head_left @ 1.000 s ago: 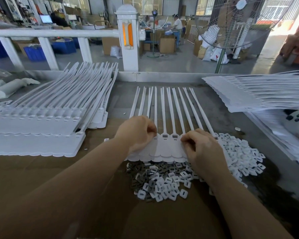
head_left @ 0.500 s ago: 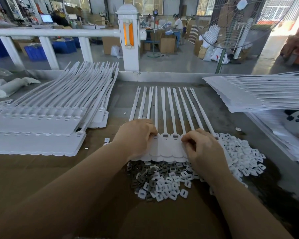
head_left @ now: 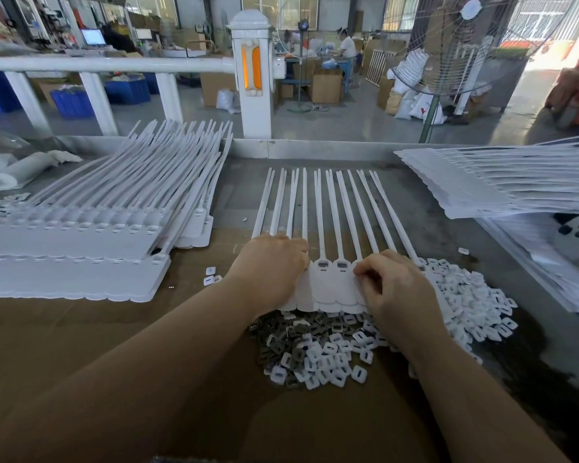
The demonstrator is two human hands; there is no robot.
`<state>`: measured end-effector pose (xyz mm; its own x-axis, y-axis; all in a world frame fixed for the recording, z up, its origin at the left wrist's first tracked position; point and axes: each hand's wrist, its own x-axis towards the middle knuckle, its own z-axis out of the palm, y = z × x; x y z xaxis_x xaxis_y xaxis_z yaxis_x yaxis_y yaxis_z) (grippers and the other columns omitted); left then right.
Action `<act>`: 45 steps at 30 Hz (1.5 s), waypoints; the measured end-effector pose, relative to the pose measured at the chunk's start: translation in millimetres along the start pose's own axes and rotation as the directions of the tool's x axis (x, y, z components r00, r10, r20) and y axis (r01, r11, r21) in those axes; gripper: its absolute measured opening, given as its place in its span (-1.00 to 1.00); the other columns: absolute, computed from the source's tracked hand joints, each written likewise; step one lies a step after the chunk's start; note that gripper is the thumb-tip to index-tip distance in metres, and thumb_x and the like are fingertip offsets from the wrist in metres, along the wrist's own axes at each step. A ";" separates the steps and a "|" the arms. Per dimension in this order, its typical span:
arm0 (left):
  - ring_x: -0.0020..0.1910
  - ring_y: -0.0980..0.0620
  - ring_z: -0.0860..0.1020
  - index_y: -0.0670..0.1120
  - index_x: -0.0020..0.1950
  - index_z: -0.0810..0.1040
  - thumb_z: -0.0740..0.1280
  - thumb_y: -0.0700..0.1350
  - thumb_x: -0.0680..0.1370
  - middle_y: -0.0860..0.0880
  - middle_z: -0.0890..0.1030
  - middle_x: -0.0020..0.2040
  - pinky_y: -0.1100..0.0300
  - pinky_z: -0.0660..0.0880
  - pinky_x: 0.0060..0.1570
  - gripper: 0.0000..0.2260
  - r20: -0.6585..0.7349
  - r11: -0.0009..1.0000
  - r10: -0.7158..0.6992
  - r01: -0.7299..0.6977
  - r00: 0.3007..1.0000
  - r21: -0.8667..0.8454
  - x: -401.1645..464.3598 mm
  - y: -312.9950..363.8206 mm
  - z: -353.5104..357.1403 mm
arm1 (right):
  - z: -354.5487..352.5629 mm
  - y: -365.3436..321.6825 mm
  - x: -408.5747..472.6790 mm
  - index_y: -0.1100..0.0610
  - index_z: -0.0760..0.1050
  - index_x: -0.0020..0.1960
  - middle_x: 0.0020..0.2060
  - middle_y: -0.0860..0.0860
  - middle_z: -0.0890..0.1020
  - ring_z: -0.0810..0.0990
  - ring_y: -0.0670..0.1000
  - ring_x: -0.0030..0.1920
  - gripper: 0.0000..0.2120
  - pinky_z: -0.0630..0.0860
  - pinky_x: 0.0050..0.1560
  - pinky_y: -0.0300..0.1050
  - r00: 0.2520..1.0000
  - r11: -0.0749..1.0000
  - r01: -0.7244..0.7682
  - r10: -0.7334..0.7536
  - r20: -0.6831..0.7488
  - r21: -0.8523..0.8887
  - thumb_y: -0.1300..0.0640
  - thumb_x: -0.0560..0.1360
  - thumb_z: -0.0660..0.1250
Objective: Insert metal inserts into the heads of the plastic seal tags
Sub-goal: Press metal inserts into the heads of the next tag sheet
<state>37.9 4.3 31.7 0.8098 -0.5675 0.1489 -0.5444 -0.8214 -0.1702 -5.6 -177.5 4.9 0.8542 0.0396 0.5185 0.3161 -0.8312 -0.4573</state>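
Between tag stacks (head_left: pixel 74 242), curled left hand (head_left: pixel 268 265) and right hand (head_left: pixel 395 285) grip a seal-tag strip (head_left: pixel 331 285) above loose inserts (head_left: pixel 318 352).

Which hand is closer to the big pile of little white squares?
Right. The right hand lies against the white pile; the left hand is farther off, across the seal tags.

A joined strip of white plastic seal tags (head_left: pixel 331 285) lies flat on the surface, the flat heads side by side on the near side and the long thin tails spreading like a fan toward the far side. Two heads in the middle show a small rectangular slot with something grey in it. Just in front of the heads lies a heap of small dark grey metal inserts (head_left: pixel 281 332), mixed and partly covered by many small white plastic caps (head_left: pixel 328 359) with a slot.
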 end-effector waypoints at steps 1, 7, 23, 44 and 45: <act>0.09 0.06 0.47 0.01 0.23 0.54 0.16 -0.31 0.51 0.10 0.48 0.10 0.13 0.48 0.07 -0.62 0.006 0.999 -0.027 0.027 1.000 -0.036 -0.2 0.0 -0.4 | -0.1 -0.4 -0.1 0.20 0.58 -0.10 -0.19 0.02 0.59 0.50 0.03 -0.12 -0.92 0.47 -0.11 -0.05 1.000 1.000 0.005 -0.005 0.000 -0.002 0.27 0.48 0.31; 0.04 0.11 0.50 0.05 0.09 0.61 0.20 -0.26 0.54 0.19 0.51 0.02 0.21 0.46 0.06 -0.70 -0.017 0.877 -0.252 0.221 0.968 -0.427 -12.8 1.9 -7.1 | -0.2 -0.2 -0.5 0.21 0.58 -0.10 -0.18 0.03 0.59 0.49 0.04 -0.12 -0.92 0.46 -0.12 -0.06 1.000 1.000 0.012 -0.012 0.003 -0.014 0.27 0.48 0.31; 0.02 0.14 0.49 0.05 0.05 0.66 0.35 -0.06 0.51 0.14 0.59 -0.01 0.10 0.35 0.20 -0.84 0.107 0.801 0.205 -0.104 0.973 -0.590 -16.8 54.7 -23.0 | 0.8 -1.0 0.3 0.20 0.58 -0.15 -0.20 0.03 0.58 0.50 0.04 -0.13 -0.93 0.43 -0.13 -0.07 1.000 1.000 -0.013 0.013 -0.012 -0.001 0.30 0.44 0.32; 0.02 0.02 0.56 -0.04 0.08 0.63 0.32 -0.12 0.54 0.00 0.65 0.03 0.24 0.45 0.05 -0.84 0.005 0.758 -0.381 0.315 0.925 -0.571 14.8 20.1 -9.2 | 0.8 1.0 -0.4 0.20 0.57 -0.13 -0.20 0.03 0.59 0.50 0.04 -0.13 -0.95 0.44 -0.12 -0.08 1.000 1.000 0.003 -0.003 -0.008 0.007 0.26 0.46 0.33; 0.03 0.02 0.56 -0.04 0.08 0.63 0.32 -0.11 0.54 0.00 0.64 0.04 0.19 0.46 0.09 -0.84 0.004 0.773 -0.372 0.312 0.928 -0.552 15.5 21.3 -9.1 | 0.9 1.1 -0.4 0.20 0.57 -0.13 -0.20 0.03 0.58 0.49 0.04 -0.13 -0.95 0.44 -0.12 -0.08 1.000 1.000 0.002 -0.002 -0.008 0.007 0.26 0.47 0.33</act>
<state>36.8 -22.5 39.2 0.9549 -0.2212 0.1981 -0.2893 -0.8433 0.4530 -5.2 -178.0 3.6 0.8503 0.0368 0.5251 0.3205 -0.8275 -0.4610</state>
